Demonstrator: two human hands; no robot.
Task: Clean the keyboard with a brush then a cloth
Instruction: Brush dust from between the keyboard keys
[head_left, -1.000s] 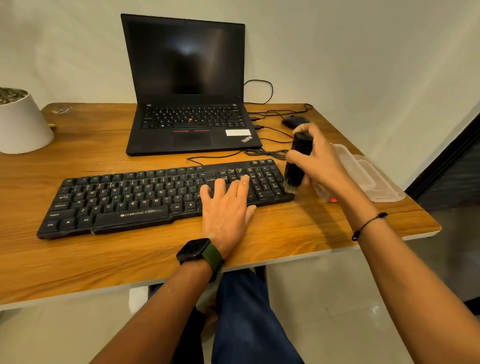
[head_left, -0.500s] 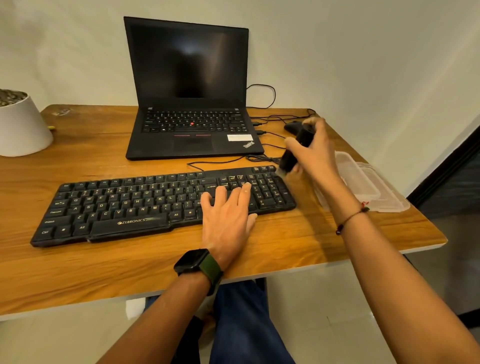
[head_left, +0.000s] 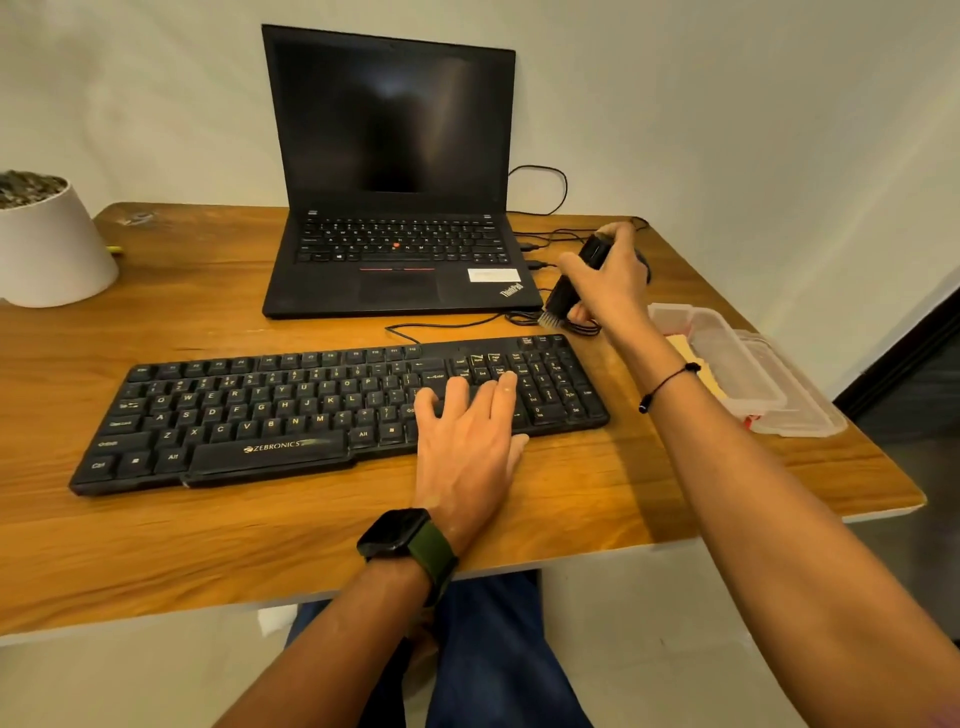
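A: Where is the keyboard (head_left: 291, 410) now?

B: It lies flat on the wooden table (head_left: 218, 540), in the middle, with its long side running from 9 o'clock to 3 o'clock. The open laptop (head_left: 395, 260) stands behind it, at 12 o'clock from the keyboard, and its screen is dark.

A: And the left hand (head_left: 467, 447)?

B: It rests on the right part of the keyboard, palm down. The fingers are straight and a little spread, and they lie on the keys just left of the number pad. It grips nothing. There is a dark watch with a green strap (head_left: 402, 540) on that wrist.

A: What does the right hand (head_left: 610, 283) do?

B: Its fingers are curled around a black brush (head_left: 574, 278). The brush is tilted, with the pale bristles down and pointing toward 7 o'clock. The bristles are above the cable (head_left: 447, 325), just behind the far right corner of the keyboard, at about 1 o'clock from the left hand. I cannot tell if they touch the cable or the table.

A: Anything else on the table?

B: A clear plastic container (head_left: 748, 374) is at 3 o'clock from the keyboard, near the table's right edge. A white pot (head_left: 49, 249) stands at 10 o'clock, far left.
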